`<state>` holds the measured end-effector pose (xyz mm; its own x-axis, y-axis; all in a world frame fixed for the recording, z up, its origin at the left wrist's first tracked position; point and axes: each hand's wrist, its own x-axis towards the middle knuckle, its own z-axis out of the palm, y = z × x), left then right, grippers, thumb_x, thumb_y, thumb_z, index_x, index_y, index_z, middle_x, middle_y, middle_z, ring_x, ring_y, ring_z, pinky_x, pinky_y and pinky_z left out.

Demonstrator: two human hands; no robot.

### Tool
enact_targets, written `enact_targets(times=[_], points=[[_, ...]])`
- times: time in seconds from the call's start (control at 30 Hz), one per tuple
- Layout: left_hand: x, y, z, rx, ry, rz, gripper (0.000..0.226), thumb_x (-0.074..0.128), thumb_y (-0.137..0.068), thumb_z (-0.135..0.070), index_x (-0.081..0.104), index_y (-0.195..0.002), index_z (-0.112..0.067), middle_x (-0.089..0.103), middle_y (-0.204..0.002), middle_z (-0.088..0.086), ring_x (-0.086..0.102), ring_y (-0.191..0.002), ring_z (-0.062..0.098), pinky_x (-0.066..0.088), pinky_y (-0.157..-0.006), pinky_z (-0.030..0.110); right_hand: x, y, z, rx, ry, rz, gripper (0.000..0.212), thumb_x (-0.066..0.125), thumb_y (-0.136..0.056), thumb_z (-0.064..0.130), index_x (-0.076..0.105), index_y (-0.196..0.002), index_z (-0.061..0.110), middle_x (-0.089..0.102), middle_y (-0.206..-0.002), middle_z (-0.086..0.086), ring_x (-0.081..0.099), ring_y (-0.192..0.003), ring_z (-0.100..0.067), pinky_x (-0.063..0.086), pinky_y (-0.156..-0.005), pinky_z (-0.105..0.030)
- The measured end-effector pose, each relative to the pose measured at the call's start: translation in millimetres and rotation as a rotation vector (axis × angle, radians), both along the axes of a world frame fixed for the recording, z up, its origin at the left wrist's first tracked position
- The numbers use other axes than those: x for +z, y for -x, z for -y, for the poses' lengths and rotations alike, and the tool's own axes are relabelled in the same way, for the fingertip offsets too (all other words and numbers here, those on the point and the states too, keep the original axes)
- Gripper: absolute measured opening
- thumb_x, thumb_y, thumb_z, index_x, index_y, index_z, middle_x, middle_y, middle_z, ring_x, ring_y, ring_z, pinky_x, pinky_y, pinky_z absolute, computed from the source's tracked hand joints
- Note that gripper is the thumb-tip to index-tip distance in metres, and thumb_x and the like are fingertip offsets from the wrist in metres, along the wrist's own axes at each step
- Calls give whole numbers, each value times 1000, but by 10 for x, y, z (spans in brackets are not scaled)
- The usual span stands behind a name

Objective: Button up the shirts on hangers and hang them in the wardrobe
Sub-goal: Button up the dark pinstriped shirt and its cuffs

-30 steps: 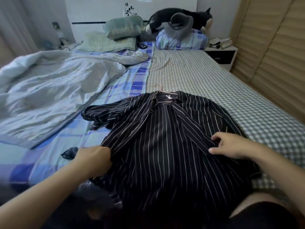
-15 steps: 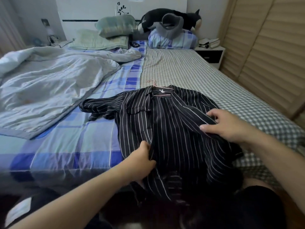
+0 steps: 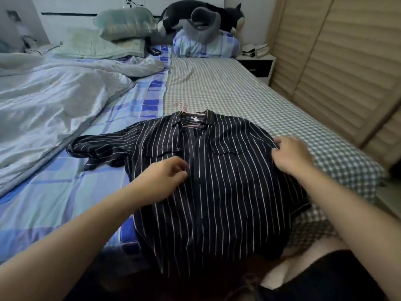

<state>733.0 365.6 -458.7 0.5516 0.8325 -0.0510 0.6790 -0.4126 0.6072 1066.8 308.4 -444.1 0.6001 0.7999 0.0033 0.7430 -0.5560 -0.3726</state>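
Observation:
A black shirt (image 3: 217, 181) with thin white stripes lies face up on the bed, on a pink hanger (image 3: 182, 109) whose hook pokes out above the collar. Both front panels are folded closed over the chest. My left hand (image 3: 167, 177) sits on the left panel beside the placket, its blurred fingers curled at the fabric's edge. Thumb and fingers of my right hand (image 3: 290, 155) pinch the cloth at the shirt's right shoulder. The shirt's hem hangs over the bed's near edge.
The bed (image 3: 238, 92) carries a rumpled pale duvet (image 3: 54, 101) at the left, pillows and a black plush toy (image 3: 201, 14) at the head. Louvred wardrobe doors (image 3: 347, 61) run along the right. A nightstand (image 3: 258, 61) stands in the far corner.
My left hand has drawn the left front panel across the chest, closing the shirt. My right hand has moved out to the right shoulder. The camera has come closer.

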Motion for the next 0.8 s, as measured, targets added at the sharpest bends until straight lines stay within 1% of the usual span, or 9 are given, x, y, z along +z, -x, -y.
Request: enact_targets(times=[0.1, 0.17, 0.23, 0.37, 0.47, 0.57, 0.63, 0.7, 0.8], points=[[-162, -173, -191, -64, -136, -247, 64, 50, -99, -57, 25, -157, -45, 31, -160, 3, 28, -147, 27, 26, -121, 43, -271, -330, -23, -201, 334, 116, 54, 47, -103, 43, 49, -140, 4, 42, -149, -19, 41, -135, -39, 45, -104, -48], [-281, -291, -266, -92, -121, -435, 71, 35, -95, -73, 3, -157, -55, 14, -166, 1, 13, -152, 29, 19, -122, 51, -407, -276, -21, -156, 274, 54, 41, 47, -105, 32, 53, -134, 4, 59, -129, -14, 58, -106, -30, 54, -80, -39], [-339, -381, -326, -110, -179, -560, 74, 21, -90, -81, -5, -155, -57, 17, -164, 0, 15, -149, 28, 21, -118, 53, -388, -321, -41, -127, 155, -28, 31, 44, -105, 17, 48, -134, 5, 63, -120, -9, 60, -88, -24, 46, -58, -34], [-322, -474, -405, -102, -249, -575, 80, 12, -84, -84, 10, -157, -51, 33, -149, 0, 30, -138, 26, 33, -113, 48, 92, -1140, -86, -114, 5, 451, 18, 47, -98, 4, 48, -116, 3, 68, -100, -23, 65, -84, -40, 52, -66, -41], [-307, -509, -360, -145, -271, -571, 73, 22, -93, -78, 10, -158, -48, 35, -145, 1, 32, -135, 27, 35, -111, 46, 301, -1541, -211, -142, 202, 608, 23, 55, -94, 14, 57, -115, 6, 66, -109, -24, 62, -103, -40, 53, -86, -44], [-295, -491, -375, -168, -226, -539, 67, 29, -97, -74, 16, -157, -48, 38, -140, -1, 36, -132, 24, 37, -111, 45, 159, -1170, -557, -54, 211, 507, 34, 55, -92, 16, 56, -125, 12, 53, -131, -19, 45, -121, -38, 43, -99, -44], [-227, -473, -485, -115, -162, -328, 52, 42, -99, -65, 46, -146, -44, 51, -127, -6, 49, -121, 17, 45, -105, 40, 51, -659, -792, 101, 43, 362, 31, 53, -96, 17, 59, -126, 13, 54, -131, -14, 44, -122, -34, 43, -100, -43], [-153, -473, -658, 68, -160, -3, 23, 56, -99, -45, 70, -112, -32, 65, -103, -10, 62, -98, 12, 52, -88, 35, -35, -147, -992, 240, -75, 201, 23, 51, -100, 20, 67, -117, 16, 60, -121, -5, 51, -112, -25, 46, -93, -37], [-79, -567, -1017, 288, -250, 157, 13, 59, -95, -22, 69, -88, -25, 66, -81, -11, 61, -76, 8, 47, -69, 30, -58, 426, -1313, 345, -102, 47, 21, 52, -100, 24, 72, -97, 19, 68, -98, 4, 58, -85, -14, 46, -73, -29]])
